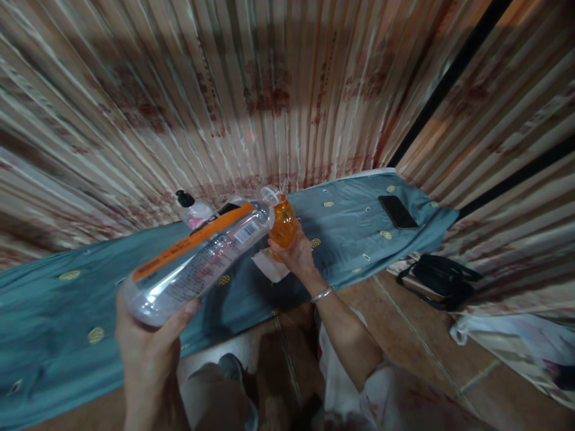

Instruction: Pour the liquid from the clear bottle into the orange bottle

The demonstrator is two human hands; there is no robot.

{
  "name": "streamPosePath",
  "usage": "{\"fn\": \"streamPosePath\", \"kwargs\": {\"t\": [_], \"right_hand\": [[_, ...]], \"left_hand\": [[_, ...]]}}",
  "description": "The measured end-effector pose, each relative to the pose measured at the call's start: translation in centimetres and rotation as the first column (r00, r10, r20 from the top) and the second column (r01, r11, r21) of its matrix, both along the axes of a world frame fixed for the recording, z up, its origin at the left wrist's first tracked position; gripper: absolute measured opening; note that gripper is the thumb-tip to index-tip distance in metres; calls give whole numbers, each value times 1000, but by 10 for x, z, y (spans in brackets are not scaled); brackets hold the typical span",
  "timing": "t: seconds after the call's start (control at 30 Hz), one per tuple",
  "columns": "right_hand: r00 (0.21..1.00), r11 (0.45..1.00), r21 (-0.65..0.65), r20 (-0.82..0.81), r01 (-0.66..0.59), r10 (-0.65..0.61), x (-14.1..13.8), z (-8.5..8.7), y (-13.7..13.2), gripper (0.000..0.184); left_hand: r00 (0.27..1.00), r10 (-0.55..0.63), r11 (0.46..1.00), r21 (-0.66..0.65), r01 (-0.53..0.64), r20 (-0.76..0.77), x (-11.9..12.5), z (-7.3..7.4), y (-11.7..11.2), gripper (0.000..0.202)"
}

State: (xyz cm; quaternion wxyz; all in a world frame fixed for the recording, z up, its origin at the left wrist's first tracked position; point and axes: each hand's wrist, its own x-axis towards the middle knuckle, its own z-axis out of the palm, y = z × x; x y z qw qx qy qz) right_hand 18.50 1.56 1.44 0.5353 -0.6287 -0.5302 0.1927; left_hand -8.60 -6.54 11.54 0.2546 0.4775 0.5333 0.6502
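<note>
My left hand (155, 353) is wrapped round the base of a large clear plastic bottle (204, 263) with an orange band and a barcode on its label. The bottle is tilted, with its neck end up against a small orange bottle (283, 222). My right hand (294, 251) grips that small bottle, which looks see-through. At the meeting point of the two bottles shows a clear rounded piece (270, 194); whether it is a cap or a funnel I cannot tell. Below the right hand lies a white piece of paper or tissue (271, 265).
A blue-green cloth (345, 239) with yellow motifs covers the long surface. On it stand a pump bottle (193, 209) with a black top and a dark phone (398, 212). Pleated curtains (269, 90) rise behind. On the tiled floor is a black bag (442, 278).
</note>
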Motion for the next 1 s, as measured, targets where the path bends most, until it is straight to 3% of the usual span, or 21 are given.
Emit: {"fn": "streamPosePath", "kwargs": {"t": [0.13,0.33,0.57,0.83,1.0], "right_hand": [[1000,1000,-3,1,-4,4,0,2,-1,60],[998,999,9,-53,-30,31,2,2,-1,54],[1000,1000,-28,-27,6,-6,3,1,1,67],[999,1000,-3,-32,-16,16,2,-2,1,61],[1000,1000,-17,-21,-19,19,3,-1,0,64]], "left_hand": [[982,13,997,-72,0,188,5,7,1,98],[982,-26,997,-71,40,185,7,14,2,89],[985,-63,994,-83,77,158,4,15,5,81],[981,-112,987,-96,128,156,-5,16,12,87],[974,-140,984,-80,156,180,-8,21,16,80]]}}
